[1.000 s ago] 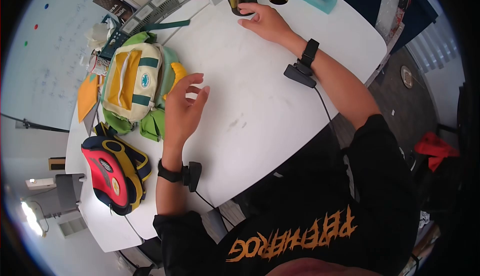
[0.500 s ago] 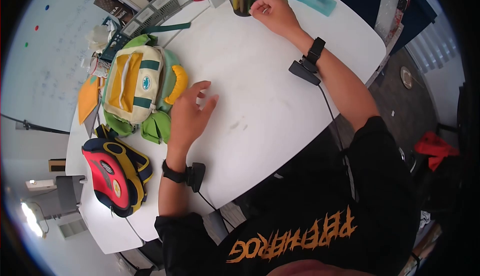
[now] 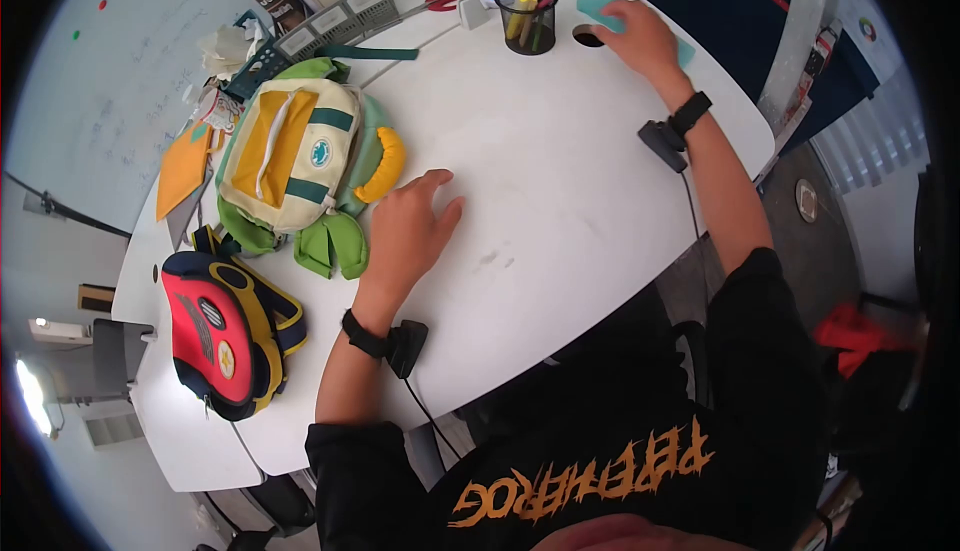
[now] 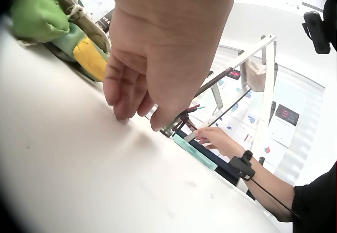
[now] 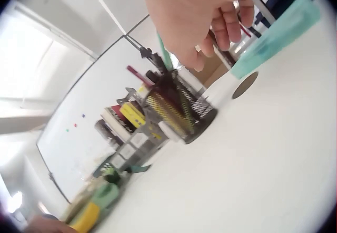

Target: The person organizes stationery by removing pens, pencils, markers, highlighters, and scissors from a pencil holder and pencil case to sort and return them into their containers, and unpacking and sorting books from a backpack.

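The right hand [image 3: 645,43] is positioned over the teal case [image 3: 600,7], covering its middle in the head view. Its fingers are loosely bent with the thumb apart, gripping nothing; whether the fingertips touch the case cannot be told. The case lies on the white surface [image 3: 560,151] near its far edge. A round hole [image 3: 586,37] sits between the case and the mesh cup [image 3: 528,39], which stands upright and contains pens. The left hand [image 3: 408,233] is relaxed, fingers slightly bent, thumb apart, holding nothing. It is just beside the yellow handle [image 3: 385,164] of the cream-and-green backpack [image 3: 335,176]. A red-and-navy bag [image 3: 205,326] lies near the backpack.
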`<action>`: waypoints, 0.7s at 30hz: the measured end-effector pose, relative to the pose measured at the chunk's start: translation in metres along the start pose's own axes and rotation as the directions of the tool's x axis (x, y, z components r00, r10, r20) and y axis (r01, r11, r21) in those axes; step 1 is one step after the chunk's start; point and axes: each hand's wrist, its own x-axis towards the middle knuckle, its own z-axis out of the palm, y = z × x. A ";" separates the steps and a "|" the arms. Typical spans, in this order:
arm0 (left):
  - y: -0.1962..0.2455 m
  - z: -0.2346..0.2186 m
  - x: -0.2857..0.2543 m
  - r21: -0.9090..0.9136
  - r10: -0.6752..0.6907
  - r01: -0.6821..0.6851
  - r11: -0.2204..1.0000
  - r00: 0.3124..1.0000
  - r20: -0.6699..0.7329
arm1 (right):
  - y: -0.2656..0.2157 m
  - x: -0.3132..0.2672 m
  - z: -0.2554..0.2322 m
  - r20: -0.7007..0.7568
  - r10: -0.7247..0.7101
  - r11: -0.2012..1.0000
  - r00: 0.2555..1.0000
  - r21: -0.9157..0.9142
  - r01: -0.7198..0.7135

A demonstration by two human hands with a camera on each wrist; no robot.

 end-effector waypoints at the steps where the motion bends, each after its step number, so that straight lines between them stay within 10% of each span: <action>1: 0.000 -0.003 0.001 -0.016 0.014 -0.014 1.000 1.000 0.002 | 0.019 0.004 -0.002 -0.089 -0.076 0.987 0.993 -0.150 0.062; 3: -0.003 -0.001 0.002 -0.009 0.015 -0.016 1.000 1.000 -0.014 | 0.050 0.007 -0.007 -0.168 -0.165 0.946 0.972 -0.305 0.108; 5: -0.005 0.002 0.001 -0.008 0.011 -0.011 1.000 1.000 -0.019 | 0.071 0.003 -0.011 0.071 -0.002 0.926 0.997 -0.376 0.028; 13: -0.003 -0.001 0.001 0.018 0.008 -0.008 1.000 1.000 -0.011 | 0.062 -0.061 -0.050 0.088 -0.055 0.970 0.995 -0.230 0.074; 16: 0.012 -0.013 0.006 0.012 -0.200 0.201 0.980 0.969 0.148 | 0.031 -0.090 -0.078 0.194 0.078 0.997 0.978 -0.034 -0.072; 21: 0.006 0.009 0.006 -0.383 -0.098 0.097 0.919 0.995 0.018 | -0.036 -0.121 -0.088 0.438 -0.169 0.925 0.883 0.379 -0.011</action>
